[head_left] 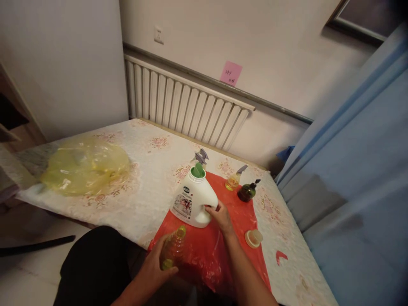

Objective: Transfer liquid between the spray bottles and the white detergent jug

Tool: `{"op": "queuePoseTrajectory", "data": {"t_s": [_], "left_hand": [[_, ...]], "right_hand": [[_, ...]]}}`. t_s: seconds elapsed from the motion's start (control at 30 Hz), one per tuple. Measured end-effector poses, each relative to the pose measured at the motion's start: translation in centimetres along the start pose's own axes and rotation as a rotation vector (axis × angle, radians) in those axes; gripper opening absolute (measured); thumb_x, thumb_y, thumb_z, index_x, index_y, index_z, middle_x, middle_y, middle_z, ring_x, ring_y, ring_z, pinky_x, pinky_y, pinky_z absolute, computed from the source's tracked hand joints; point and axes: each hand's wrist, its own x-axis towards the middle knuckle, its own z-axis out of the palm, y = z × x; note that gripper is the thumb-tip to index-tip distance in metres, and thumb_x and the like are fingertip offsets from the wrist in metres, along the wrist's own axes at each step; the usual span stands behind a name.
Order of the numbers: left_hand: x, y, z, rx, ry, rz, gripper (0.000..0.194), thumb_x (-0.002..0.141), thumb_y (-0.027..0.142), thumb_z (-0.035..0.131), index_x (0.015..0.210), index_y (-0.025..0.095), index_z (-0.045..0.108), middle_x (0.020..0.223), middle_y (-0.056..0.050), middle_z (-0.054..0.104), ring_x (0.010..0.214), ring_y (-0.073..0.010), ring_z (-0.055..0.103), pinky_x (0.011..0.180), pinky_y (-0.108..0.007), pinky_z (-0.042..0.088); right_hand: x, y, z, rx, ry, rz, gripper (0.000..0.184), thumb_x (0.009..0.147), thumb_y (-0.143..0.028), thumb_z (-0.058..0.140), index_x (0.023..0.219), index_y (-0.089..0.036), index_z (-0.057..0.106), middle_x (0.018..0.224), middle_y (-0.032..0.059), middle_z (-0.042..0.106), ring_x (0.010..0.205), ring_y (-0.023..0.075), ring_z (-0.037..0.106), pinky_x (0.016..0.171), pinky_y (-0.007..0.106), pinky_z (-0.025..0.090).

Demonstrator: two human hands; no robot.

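A large white detergent jug (195, 199) with a printed label and a green pour spout (198, 170) stands upright on a red plastic sheet (207, 248). Its cap is off. My right hand (219, 216) is wrapped around the jug's handle. In front of the jug, my left hand (159, 261) grips a see-through yellowish bottle (174, 248) with ribbed sides, held near the bed's front edge. Behind it are a small clear bottle (232, 182) of yellow liquid with a grey trigger top and a dark green pump bottle (247, 192). A pale round cap (254, 238) lies at the right.
Grey trigger spray heads (201, 156) lie behind the jug. A puffed yellow plastic bag (86, 168) rests at left on the flowered cover (153, 170). A red scrap (281, 257) is at right. A radiator (185, 106) lines the wall, and a blue curtain (357, 170) hangs right.
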Motion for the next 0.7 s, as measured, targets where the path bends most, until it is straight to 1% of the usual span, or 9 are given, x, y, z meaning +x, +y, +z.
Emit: {"op": "queuePoseTrajectory", "data": {"t_s": [0.1, 0.17, 0.3, 0.4, 0.5, 0.6, 0.7], "left_hand": [[-0.3, -0.1, -0.5, 0.005, -0.002, -0.009, 0.076, 0.062, 0.032, 0.072, 0.131, 0.023, 0.041, 0.136, -0.01, 0.053, 0.126, -0.0348, 0.049, 0.107, -0.051, 0.038], [-0.4, 0.0, -0.8, -0.013, -0.022, 0.014, 0.076, 0.064, 0.032, 0.072, 0.132, 0.025, 0.04, 0.137, -0.009, 0.053, 0.126, -0.0338, 0.049, 0.108, -0.05, 0.038], [-0.7, -0.3, -1.4, -0.105, -0.054, 0.037, 0.076, 0.067, 0.033, 0.071, 0.135, 0.025, 0.038, 0.141, -0.009, 0.05, 0.129, -0.0313, 0.046, 0.109, -0.046, 0.037], [-0.9, -0.8, -1.7, -0.13, -0.032, 0.029, 0.078, 0.066, 0.032, 0.071, 0.135, 0.024, 0.038, 0.141, -0.01, 0.05, 0.129, -0.0314, 0.047, 0.108, -0.045, 0.039], [-1.3, -1.5, -2.1, -0.084, 0.002, 0.008, 0.078, 0.063, 0.035, 0.072, 0.133, 0.022, 0.039, 0.138, -0.011, 0.053, 0.127, -0.0333, 0.048, 0.108, -0.047, 0.038], [-1.7, -2.0, -2.5, -0.029, 0.03, -0.014, 0.079, 0.062, 0.038, 0.073, 0.132, 0.021, 0.041, 0.137, -0.012, 0.053, 0.127, -0.0353, 0.048, 0.109, -0.049, 0.036], [-1.9, -2.2, -2.8, -0.037, 0.046, 0.002, 0.079, 0.061, 0.037, 0.073, 0.132, 0.022, 0.042, 0.137, -0.012, 0.053, 0.127, -0.0357, 0.048, 0.108, -0.05, 0.036]], "right_hand": [[1.1, 0.2, 0.8, -0.048, 0.035, 0.019, 0.02, 0.056, -0.025, 0.074, 0.071, -0.015, 0.065, 0.054, -0.0036, 0.063, 0.048, 0.0125, 0.053, 0.048, 0.022, 0.041], [1.4, 0.2, 1.4, -0.072, 0.063, 0.024, 0.017, 0.056, -0.025, 0.073, 0.064, -0.016, 0.062, 0.045, -0.0068, 0.054, 0.042, 0.0106, 0.046, 0.044, 0.021, 0.035], [1.1, -0.3, 3.2, -0.091, 0.123, 0.008, 0.015, 0.057, -0.024, 0.07, 0.065, -0.017, 0.06, 0.045, -0.0084, 0.05, 0.044, 0.0095, 0.042, 0.044, 0.021, 0.033], [0.9, -1.1, 5.0, -0.082, 0.15, -0.009, 0.015, 0.057, -0.023, 0.069, 0.068, -0.017, 0.061, 0.049, -0.008, 0.051, 0.046, 0.0099, 0.041, 0.045, 0.021, 0.033], [1.0, -2.1, 6.6, -0.053, 0.159, -0.023, 0.015, 0.057, -0.024, 0.067, 0.069, -0.017, 0.061, 0.05, -0.0077, 0.051, 0.046, 0.0102, 0.042, 0.045, 0.021, 0.034], [1.6, -3.9, 7.6, -0.012, 0.176, -0.043, 0.015, 0.059, -0.027, 0.067, 0.069, -0.017, 0.06, 0.047, -0.0078, 0.049, 0.044, 0.0099, 0.041, 0.044, 0.021, 0.033], [2.3, -6.7, 7.6, 0.033, 0.193, -0.087, 0.017, 0.06, -0.028, 0.068, 0.069, -0.017, 0.059, 0.047, -0.0078, 0.049, 0.044, 0.0096, 0.041, 0.044, 0.022, 0.033]]}}
